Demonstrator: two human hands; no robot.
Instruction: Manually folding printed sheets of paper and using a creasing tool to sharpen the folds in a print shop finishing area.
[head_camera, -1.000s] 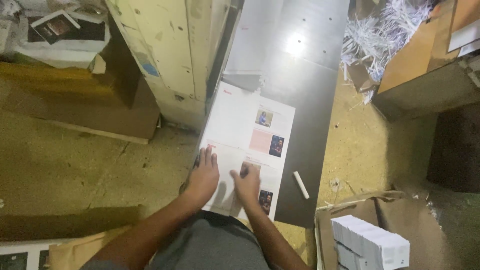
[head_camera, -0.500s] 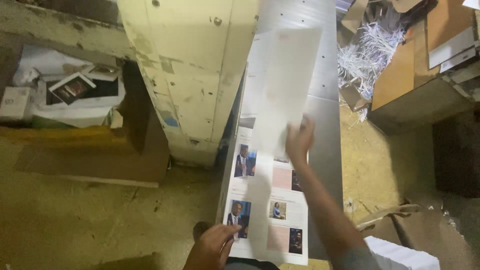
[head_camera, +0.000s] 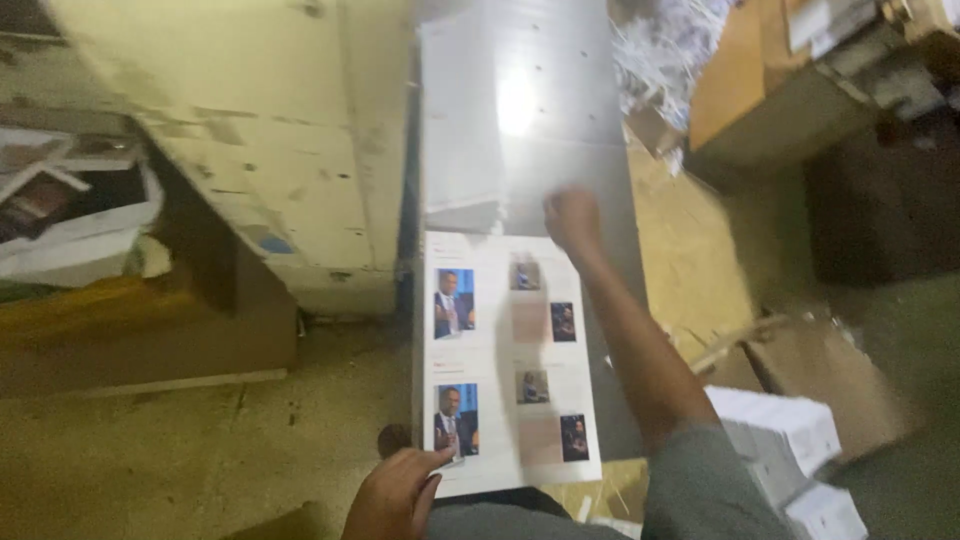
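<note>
Centrally, the printed sheet (head_camera: 505, 360) lies on the grey tabletop (head_camera: 560, 120), the left hand (head_camera: 395, 495) pressing loose fingers on its lower corner, the right hand (head_camera: 572, 215) blurred at its top edge, grip unreadable; uneven pressure could skew or crease it.

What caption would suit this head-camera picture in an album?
Left hand pins a printed sheet on a metal table; right hand reaches toward a paper stack.
</note>
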